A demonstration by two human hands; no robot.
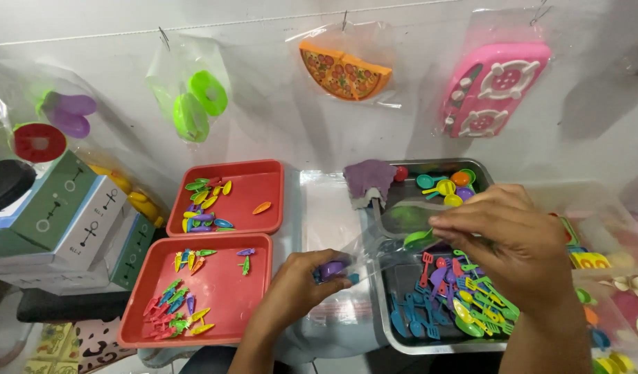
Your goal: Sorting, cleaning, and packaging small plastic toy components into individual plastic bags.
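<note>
My left hand (296, 285) holds the lower end of a clear plastic bag (374, 242), pinching a small purple toy piece (331, 268) inside it. My right hand (507, 239) hovers over the metal tray (402, 343) and grips the bag's upper end, its fingers closed near a green toy spoon (418, 239). The tray holds several small coloured plastic forks, spoons and spatulas (464, 305).
Two red trays (270, 201) (142, 305) with small toy vegetables lie to the left. A stack of clear bags (329, 215) lies between the trays. Boxes (62, 221) stand far left. Bagged toys hang on the wall, among them a pink stove (492, 86) and a pizza slice (343, 69).
</note>
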